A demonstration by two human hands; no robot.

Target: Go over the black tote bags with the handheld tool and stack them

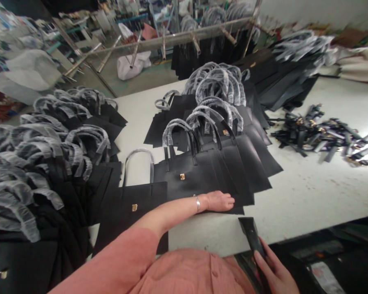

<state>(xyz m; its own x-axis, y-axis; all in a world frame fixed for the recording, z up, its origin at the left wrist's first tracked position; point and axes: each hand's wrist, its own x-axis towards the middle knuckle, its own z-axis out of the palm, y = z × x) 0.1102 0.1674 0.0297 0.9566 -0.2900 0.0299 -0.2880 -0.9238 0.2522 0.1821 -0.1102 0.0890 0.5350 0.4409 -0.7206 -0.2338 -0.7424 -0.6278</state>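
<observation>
My left hand (220, 201) lies at the front edge of a fanned stack of black bag panels (199, 163), its fingers curled; what they grip, if anything, is hidden. Plastic-wrapped handles and gold clasps show on the panels. Another black panel (122, 222) with a gold clasp (134, 208) lies under my left forearm. At the lower right, my right hand (274, 265) is closed round a dark strap-like piece (252, 234), whose broad end points up over the table edge.
Many black panels with wrapped handles (21, 171) are heaped at the left. Small black straps with gold fittings (319, 134) lie in a pile on the white table (306, 196) at the right. A metal rack (171, 40) stands behind; dark material (340, 253) is at the lower right.
</observation>
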